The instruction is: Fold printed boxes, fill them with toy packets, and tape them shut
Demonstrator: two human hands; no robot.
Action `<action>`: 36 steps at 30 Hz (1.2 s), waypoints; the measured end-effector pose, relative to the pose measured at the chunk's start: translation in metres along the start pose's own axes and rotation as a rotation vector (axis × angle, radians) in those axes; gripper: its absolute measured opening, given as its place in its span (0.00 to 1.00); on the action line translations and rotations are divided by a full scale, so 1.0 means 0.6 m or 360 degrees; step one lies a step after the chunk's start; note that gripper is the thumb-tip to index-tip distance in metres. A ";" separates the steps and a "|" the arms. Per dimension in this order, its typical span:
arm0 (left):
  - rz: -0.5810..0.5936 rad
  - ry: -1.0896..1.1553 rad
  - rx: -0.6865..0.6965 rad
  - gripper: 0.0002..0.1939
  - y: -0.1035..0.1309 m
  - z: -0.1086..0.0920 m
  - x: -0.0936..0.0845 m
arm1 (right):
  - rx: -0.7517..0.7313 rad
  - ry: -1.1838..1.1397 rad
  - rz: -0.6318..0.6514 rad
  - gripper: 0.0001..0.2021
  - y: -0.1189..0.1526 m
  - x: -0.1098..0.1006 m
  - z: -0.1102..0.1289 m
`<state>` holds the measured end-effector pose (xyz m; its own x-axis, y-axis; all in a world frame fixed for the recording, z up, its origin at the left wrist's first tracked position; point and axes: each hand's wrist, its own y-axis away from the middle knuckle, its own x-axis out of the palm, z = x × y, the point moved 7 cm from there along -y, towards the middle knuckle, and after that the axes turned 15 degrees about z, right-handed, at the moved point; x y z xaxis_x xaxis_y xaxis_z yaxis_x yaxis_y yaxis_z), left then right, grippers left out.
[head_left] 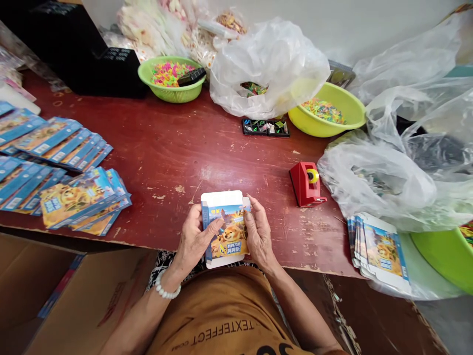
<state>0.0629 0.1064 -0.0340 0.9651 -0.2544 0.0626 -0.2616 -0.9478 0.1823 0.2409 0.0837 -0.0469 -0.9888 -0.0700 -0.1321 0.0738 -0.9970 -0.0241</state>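
A small printed cardboard box (227, 234) with a dog picture is held between my two hands, above the table's front edge. White end flaps stick out at its top and bottom. My left hand (195, 235) grips the box's left side, thumb across the printed front. On the other side my right hand (258, 234) closes around the right edge, thumb on the front and fingers behind. The fingers behind the box are partly hidden. Whether anything is inside the box cannot be seen.
Stacked printed boxes (79, 195) cover the left of the table. A red tape dispenser (305, 185) and flat boxes (382, 249) are to the right. Farther back are a black tray (266, 128), a green basket (172, 93), a yellow bowl (321, 125) and plastic bags (258, 64). Below left stands a carton (88, 296).
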 end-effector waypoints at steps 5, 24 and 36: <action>-0.0147 -0.0122 0.0178 0.33 0.015 -0.012 -0.017 | 0.0003 -0.0162 -0.0016 0.22 -0.001 -0.003 -0.017; 0.0205 -0.0286 0.0015 0.12 0.026 0.025 -0.017 | 0.0235 -0.0197 0.0160 0.19 0.023 -0.024 -0.051; 0.0434 -0.0385 0.0094 0.07 0.026 0.025 -0.015 | 0.0014 0.0088 0.0703 0.13 0.017 -0.032 0.000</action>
<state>0.0506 0.0912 -0.0467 0.8371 -0.5304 -0.1343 -0.5151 -0.8467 0.1332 0.2607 0.0747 -0.0443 -0.8541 -0.4878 -0.1805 0.4864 -0.8720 0.0549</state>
